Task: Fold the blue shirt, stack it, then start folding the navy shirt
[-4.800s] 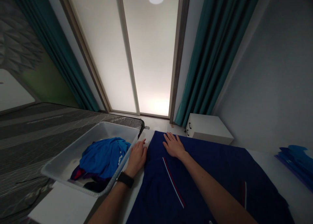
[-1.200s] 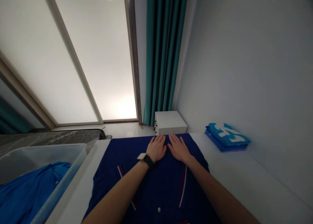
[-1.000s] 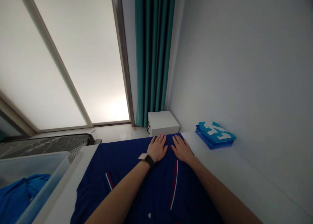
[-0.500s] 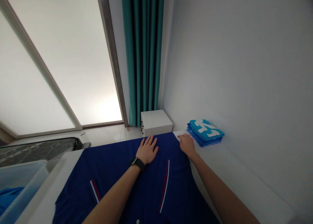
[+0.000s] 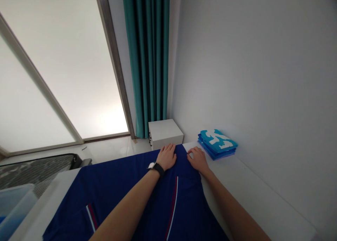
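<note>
A navy shirt (image 5: 190,213) with red-and-white trim lies spread on a white table (image 5: 252,195), its far end reaching the table's back. My left hand (image 5: 166,156) rests flat on the cloth near that far end, fingers apart, with a black watch (image 5: 157,168) on the wrist. My right hand (image 5: 198,159) lies on the table at the shirt's right edge, its fingertips against the cloth. Neither hand clearly grips anything. A stack of folded blue garments (image 5: 217,144) stands just beyond my right hand.
A white cabinet (image 5: 165,132) stands behind the table by a teal curtain (image 5: 144,58). A translucent plastic tub (image 5: 15,209) is cut off at the lower left, and a dark grey mattress (image 5: 34,172) lies beyond it. A wall runs along the right.
The view has swung right, pushing the tub toward the lower left corner. My right hand has slid off the shirt to its edge, and my left hand has shifted slightly across the cloth.
</note>
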`<state>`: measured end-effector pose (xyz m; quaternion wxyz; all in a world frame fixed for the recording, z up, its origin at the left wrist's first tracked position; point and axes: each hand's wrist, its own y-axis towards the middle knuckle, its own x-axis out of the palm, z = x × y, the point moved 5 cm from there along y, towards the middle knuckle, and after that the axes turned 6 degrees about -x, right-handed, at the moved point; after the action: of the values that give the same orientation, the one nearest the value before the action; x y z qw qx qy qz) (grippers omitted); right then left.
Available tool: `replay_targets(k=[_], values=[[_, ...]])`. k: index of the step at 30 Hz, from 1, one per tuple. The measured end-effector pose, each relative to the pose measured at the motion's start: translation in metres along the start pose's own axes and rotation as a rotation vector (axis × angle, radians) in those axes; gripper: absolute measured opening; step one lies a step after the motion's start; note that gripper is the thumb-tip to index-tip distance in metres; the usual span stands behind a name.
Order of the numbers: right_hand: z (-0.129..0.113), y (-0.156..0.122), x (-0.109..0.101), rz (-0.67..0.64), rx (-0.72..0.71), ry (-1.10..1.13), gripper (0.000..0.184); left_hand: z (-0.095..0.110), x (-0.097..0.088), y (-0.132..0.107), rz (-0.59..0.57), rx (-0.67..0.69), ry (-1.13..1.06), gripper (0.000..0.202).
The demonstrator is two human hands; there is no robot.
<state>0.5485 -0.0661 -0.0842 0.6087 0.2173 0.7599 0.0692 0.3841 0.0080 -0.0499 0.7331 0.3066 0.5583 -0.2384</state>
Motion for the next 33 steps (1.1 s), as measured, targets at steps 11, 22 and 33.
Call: replay_targets(k=[11,22,33], values=[[0.005,0.001,0.003,0.069,-0.024,0.071,0.017,0.015,0.017,0.040,0.041,-0.104,0.014,0.031],[-0.003,-0.001,-0.002,0.101,-0.061,0.105,0.016,0.020,0.022,0.074,-0.098,-0.004,0.042,0.021],[-0.004,-0.002,-0.004,0.090,-0.053,0.099,0.017,0.029,0.017,0.088,-0.247,0.291,0.117,0.025]])
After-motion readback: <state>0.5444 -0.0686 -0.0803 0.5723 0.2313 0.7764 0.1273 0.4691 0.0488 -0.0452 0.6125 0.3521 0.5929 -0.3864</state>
